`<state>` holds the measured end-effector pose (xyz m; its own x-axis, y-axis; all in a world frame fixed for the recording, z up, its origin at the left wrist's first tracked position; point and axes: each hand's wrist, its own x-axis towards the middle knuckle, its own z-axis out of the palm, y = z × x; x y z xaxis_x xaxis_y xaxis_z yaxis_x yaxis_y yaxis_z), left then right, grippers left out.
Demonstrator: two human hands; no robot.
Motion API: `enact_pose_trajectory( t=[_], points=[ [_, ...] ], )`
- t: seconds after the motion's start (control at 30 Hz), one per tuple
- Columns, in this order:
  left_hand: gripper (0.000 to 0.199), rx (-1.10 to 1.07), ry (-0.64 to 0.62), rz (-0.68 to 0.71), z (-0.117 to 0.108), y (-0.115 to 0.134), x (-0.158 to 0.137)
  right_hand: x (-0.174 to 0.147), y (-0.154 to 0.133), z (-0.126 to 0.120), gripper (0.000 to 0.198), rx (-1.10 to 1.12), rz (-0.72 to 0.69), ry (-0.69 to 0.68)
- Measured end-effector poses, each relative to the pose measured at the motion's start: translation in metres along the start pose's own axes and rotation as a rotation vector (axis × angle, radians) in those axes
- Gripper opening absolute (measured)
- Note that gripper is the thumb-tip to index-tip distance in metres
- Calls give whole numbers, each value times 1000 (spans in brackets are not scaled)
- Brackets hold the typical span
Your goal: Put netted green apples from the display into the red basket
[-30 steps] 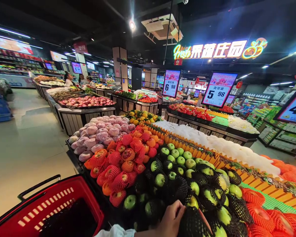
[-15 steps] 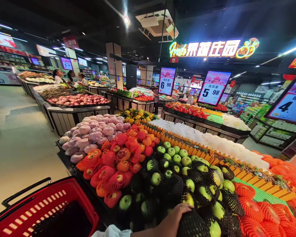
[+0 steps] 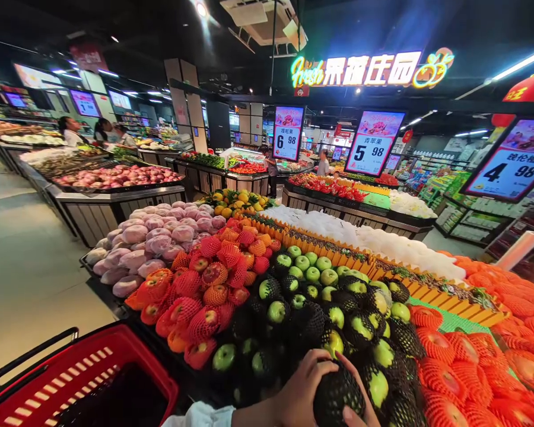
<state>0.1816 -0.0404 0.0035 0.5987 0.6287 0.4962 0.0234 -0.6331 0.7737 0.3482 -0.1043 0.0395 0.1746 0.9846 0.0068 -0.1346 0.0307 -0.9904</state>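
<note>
Low in the head view, an apple in a black foam net [image 3: 339, 396] is between my two hands. My left hand [image 3: 300, 382] comes from the lower left, its fingers curled over the apple's near left side. My right hand [image 3: 365, 409] closes on it from the right, a finger along its side and the thumb in front. Beneath and around them lies a heap of green apples [image 3: 276, 312], many in black nets. A pale sleeve [image 3: 200, 415] shows on my left arm.
A red shopping basket [image 3: 153, 373] with a black handle stands at lower left. Red-netted fruit [image 3: 191, 332] lies left of the green apples, orange-netted fruit [image 3: 445, 379] to the right. Price screens [image 3: 374, 142] hang above. Several people are at the far stands.
My right hand has come into view and closed on the netted apple beside my left hand. The view has turned slightly right, shifting the stand leftward.
</note>
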Motion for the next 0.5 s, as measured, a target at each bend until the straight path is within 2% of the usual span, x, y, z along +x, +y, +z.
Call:
enact_pose_trajectory(
  t=[0.1, 0.17, 0.23, 0.27, 0.4, 0.47, 0.5],
  points=[
    [107, 13, -68, -73, -6, 15, 2, -3, 1, -6, 68, 79, 84, 33],
    [94, -16, -66, -102, -9, 25, 1, 0, -7, -14, 63, 199, 189, 155],
    [81, -39, -35, -114, -12, 32, 0, 6, -22, -27, 58, 356, 279, 346],
    [77, -42, -17, -117, -13, 34, -1, 11, -32, -37, 55, 430, 266, 425],
    [67, -4, 9, -95, -18, 41, -3, 39, -67, -88, 52, 601, -19, 566],
    [62, 26, -21, -85, -20, 43, -2, 56, -73, -117, 47, 552, -109, 611],
    [60, 42, -43, -83, -20, 43, -2, 64, -73, -131, 49, 455, -152, 635]
  ],
)
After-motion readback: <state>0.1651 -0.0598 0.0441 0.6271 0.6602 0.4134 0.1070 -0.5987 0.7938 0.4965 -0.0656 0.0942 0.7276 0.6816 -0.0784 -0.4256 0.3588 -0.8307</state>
